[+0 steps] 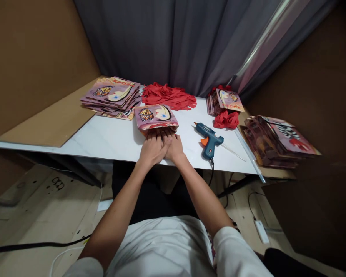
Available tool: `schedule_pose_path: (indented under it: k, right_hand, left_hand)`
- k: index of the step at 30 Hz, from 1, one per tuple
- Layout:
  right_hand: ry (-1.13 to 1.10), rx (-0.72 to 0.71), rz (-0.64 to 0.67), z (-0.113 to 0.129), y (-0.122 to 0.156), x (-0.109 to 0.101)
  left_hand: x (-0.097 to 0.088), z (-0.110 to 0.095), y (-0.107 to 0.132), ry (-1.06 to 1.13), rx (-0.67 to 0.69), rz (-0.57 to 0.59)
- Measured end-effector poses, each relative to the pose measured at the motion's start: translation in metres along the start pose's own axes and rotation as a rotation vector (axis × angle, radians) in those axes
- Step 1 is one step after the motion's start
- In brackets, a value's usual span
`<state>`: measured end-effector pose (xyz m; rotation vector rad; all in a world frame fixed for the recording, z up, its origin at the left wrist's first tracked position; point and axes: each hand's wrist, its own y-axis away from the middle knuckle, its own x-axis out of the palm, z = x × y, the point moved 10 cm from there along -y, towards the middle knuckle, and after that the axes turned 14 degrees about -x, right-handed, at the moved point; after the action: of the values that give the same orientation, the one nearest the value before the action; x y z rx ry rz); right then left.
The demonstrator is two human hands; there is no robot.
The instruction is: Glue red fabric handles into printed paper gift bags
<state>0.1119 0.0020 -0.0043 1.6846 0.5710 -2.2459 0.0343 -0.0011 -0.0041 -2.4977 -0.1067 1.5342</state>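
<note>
A printed paper bag or sleeve (pixel 155 116) with a butterfly and a white-and-yellow shape lies in front of me, its near end gaping toward me. My left hand (pixel 153 148) and my right hand (pixel 173 145) rest side by side at that end. Their fingers are stretched forward, with the tips hidden inside or beneath its edge. The thumbs meet and overlap between them. To the right of my right hand, a blue glue gun (pixel 208 139) with an orange trigger lies on its side, a glue stick poking out of its back.
The white table (pixel 109 137) carries a stack of similar printed pieces (pixel 112 94) at left, red ribbon strips (pixel 168 97) at the back, and a smaller stack (pixel 226 100) with a red bundle (pixel 226 120) at right. Another stack (pixel 279 140) sits far right. Cardboard walls (pixel 37 50) flank me.
</note>
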Motion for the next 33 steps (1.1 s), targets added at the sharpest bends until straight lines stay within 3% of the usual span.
schedule_pose_path:
  k: [12,18,27,30,33]
  right_hand:
    - [0.026,-0.044,-0.037,0.002,0.002,0.000]
    - [-0.020,0.060,-0.132,-0.007,0.007,-0.006]
    - [-0.037,0.058,-0.114,-0.006,0.007,-0.006]
    - [-0.162,-0.011,-0.192,-0.002,0.012,-0.019]
    - [-0.378,-0.075,-0.333,-0.005,0.028,-0.041]
  left_hand:
    - [0.000,-0.002,0.005,-0.048,0.020,0.011]
    - [-0.001,0.001,0.006,0.000,0.013,-0.025]
    - [-0.002,-0.001,0.006,0.006,0.020,-0.016]
    - [-0.022,-0.007,0.020,0.154,0.069,-0.056]
    - [-0.064,-0.023,0.041,0.278,0.213,-0.175]
